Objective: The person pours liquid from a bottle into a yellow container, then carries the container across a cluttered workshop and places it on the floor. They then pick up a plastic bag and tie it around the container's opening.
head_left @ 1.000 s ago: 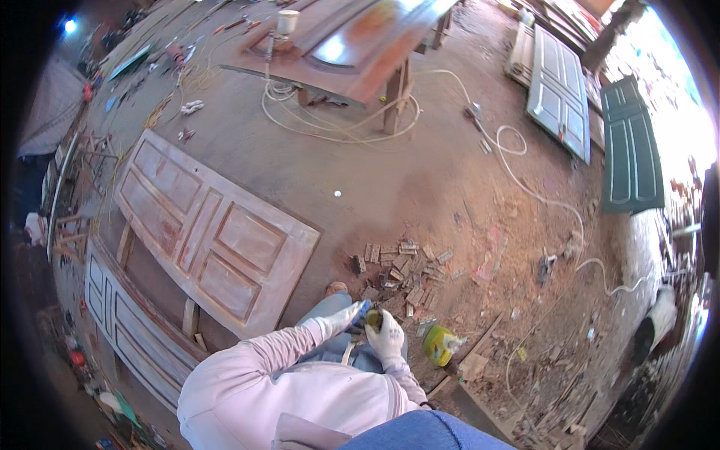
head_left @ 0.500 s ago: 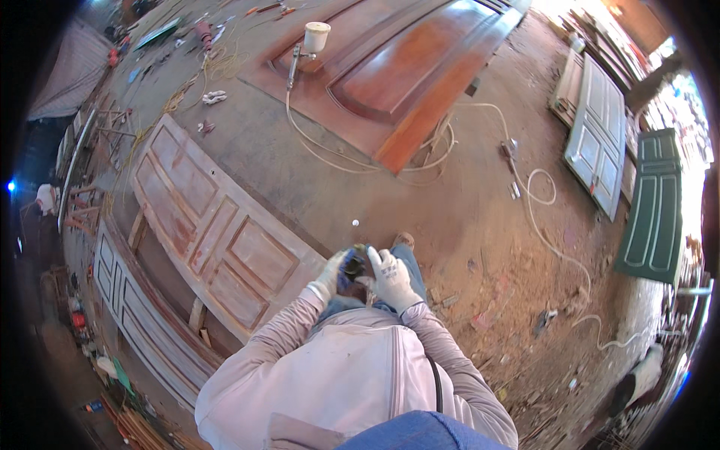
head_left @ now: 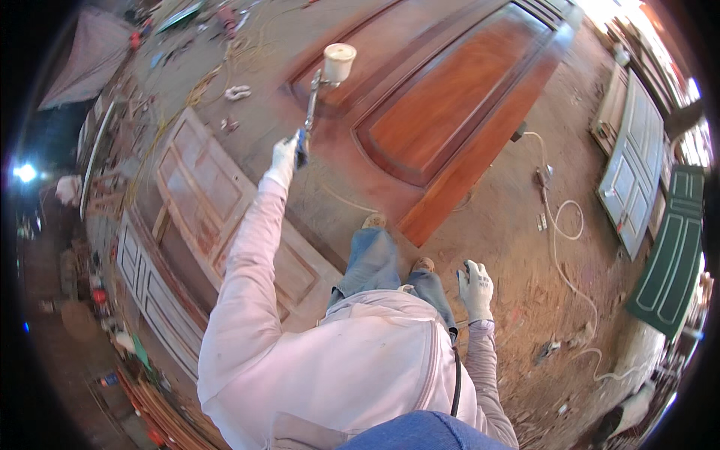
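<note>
My left hand (head_left: 283, 160), in a white work glove, reaches forward and left with its fingers closed on a dark blue item (head_left: 302, 148); what kind it is I cannot make out. Just beyond, a spray gun (head_left: 313, 101) with a white cup (head_left: 340, 61) stands over the near end of a reddish-brown varnished door (head_left: 442, 97). The gun's lower end meets the blue item; whether my fingers also touch the gun I cannot tell. My right hand (head_left: 476, 290), gloved too, hangs low at my right side, fingers apart and loosely bent, holding nothing.
An unfinished panelled door (head_left: 206, 184) lies raised at left, with a second panelled piece (head_left: 157, 274) beside it. A pale hose (head_left: 559, 225) loops over the floor at right. Grey-blue (head_left: 634, 165) and green (head_left: 671, 262) doors lean at far right.
My hands have parted: the left went forward to the spray gun with the blue item, the right dropped to my side. I have moved nearer the brown door.
</note>
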The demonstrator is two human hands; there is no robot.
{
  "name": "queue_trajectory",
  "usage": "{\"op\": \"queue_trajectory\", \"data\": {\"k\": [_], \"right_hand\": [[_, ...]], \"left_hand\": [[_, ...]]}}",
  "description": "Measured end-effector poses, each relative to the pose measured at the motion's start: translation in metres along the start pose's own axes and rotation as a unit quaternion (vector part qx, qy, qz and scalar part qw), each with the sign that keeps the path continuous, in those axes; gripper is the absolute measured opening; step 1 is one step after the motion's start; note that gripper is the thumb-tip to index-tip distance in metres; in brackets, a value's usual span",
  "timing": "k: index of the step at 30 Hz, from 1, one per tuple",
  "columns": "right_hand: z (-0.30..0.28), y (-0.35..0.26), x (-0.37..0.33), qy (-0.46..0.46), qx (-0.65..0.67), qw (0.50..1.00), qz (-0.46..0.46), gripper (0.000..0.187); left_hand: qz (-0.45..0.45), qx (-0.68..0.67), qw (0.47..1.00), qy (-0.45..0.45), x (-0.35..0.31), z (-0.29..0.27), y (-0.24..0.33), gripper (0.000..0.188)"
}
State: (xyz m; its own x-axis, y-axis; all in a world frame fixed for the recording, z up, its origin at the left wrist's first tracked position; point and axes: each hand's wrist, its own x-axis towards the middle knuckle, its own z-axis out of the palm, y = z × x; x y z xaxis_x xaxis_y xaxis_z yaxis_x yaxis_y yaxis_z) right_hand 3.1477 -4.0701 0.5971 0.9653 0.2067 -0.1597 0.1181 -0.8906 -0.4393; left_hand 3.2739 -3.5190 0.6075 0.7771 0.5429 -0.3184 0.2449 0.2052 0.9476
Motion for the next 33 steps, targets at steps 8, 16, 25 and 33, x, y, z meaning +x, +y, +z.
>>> {"op": "queue_trajectory", "data": {"k": [8,16,25,33], "right_hand": [[0.030,-0.087,-0.018,0.067,0.031,0.983,0.165,0.028],[0.063,-0.164,-0.056,0.081,0.040,0.963,0.255,0.031],[0.011,-0.179,-0.042,0.187,0.037,0.960,0.205,0.027],[-0.090,-0.160,-0.082,0.340,0.034,0.919,0.195,0.042]], "left_hand": [[-0.022,0.509,0.860,-0.033,0.310,-0.033,0.051,0.085],[-0.250,0.331,0.892,-0.181,0.291,0.015,0.025,0.025],[-0.219,0.112,0.867,-0.434,0.105,0.074,0.085,0.038],[-0.217,0.061,0.745,-0.628,-0.094,0.182,0.085,0.044]]}}
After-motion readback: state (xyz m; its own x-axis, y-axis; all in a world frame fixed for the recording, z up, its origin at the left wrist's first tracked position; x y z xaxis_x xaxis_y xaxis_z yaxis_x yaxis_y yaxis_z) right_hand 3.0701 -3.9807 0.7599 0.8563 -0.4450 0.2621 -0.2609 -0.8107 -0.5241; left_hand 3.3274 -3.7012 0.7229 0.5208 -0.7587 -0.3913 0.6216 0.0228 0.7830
